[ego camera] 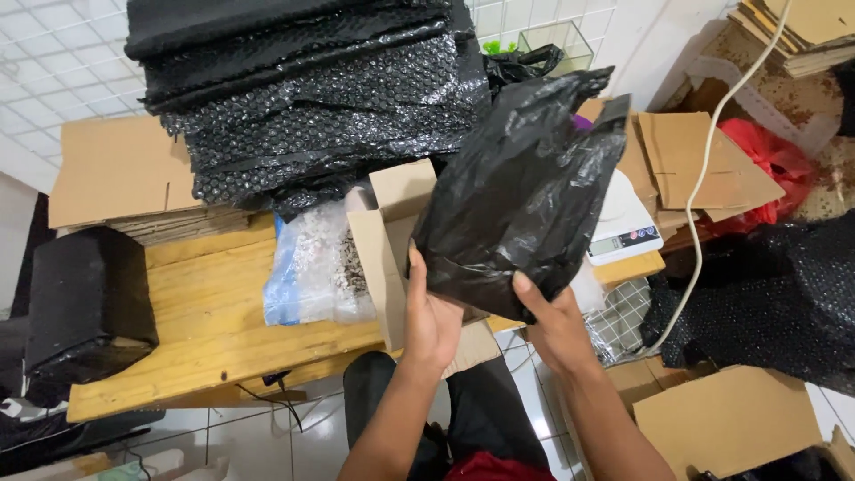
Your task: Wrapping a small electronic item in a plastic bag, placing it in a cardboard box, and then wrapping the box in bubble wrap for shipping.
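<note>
White floor tiles underneath, a low wooden bench above them, clutter all round. Held up over the bench's right end: a black plastic bag, bulging, crumpled, its mouth pointing up and away. Left hand under the bag's lower left corner, thumb up along the plastic, fingers wrapped behind and gripping it. Right hand at the bag's lower right edge, thumb pressed on the front, fingers closed on it from below. Just behind the bag, on the bench's right end, an open cardboard box, flaps standing up; bag bottom possibly touching the box, hard to tell from this angle. Left of the box, on the bench, a clear plastic bag of small speckled pieces. At the bench's back, a tall stack of black bubble wrap over flattened cardboard sheets. At the bench's left end, a black wrapped parcel. Right of the bench, partly hidden by the held bag, a white digital scale; beyond it a white cable, more flat cardboard and a red plastic bag.
</note>
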